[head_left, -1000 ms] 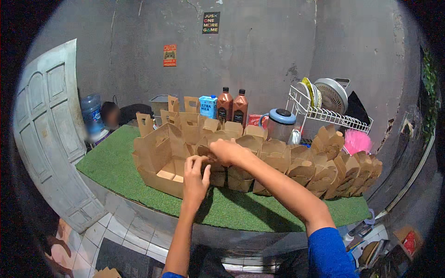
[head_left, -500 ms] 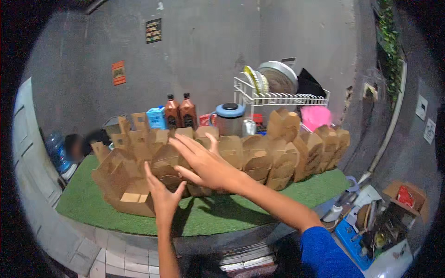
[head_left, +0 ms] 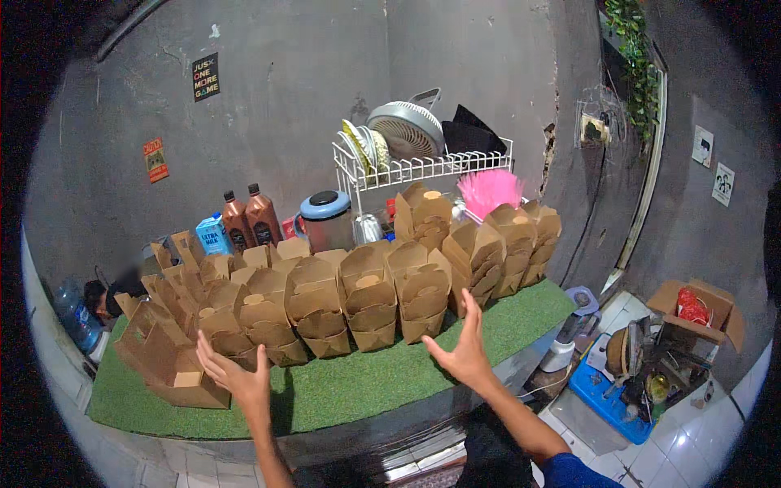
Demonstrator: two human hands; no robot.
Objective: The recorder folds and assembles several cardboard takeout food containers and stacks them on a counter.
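Several brown cardboard food boxes stand side by side in a row on green artificial turf. My left hand is open, fingers apart, in front of the left end of the row, nearest to a small box. My right hand is open too, thumb and fingers spread, just in front of a box with folded top flaps. Neither hand holds anything; whether the fingertips touch the boxes I cannot tell. Left of my left hand lies a larger opened carton with handle cut-outs.
Behind the boxes are two brown bottles, a blue milk carton, a blue-lidded jug and a white dish rack. At the right, on the floor, a blue tray holds assorted items beside a cardboard box.
My right hand has swung from the left part of the row to the right, and my hands are now wide apart. My left hand is slightly lower and further left. The view has shifted.
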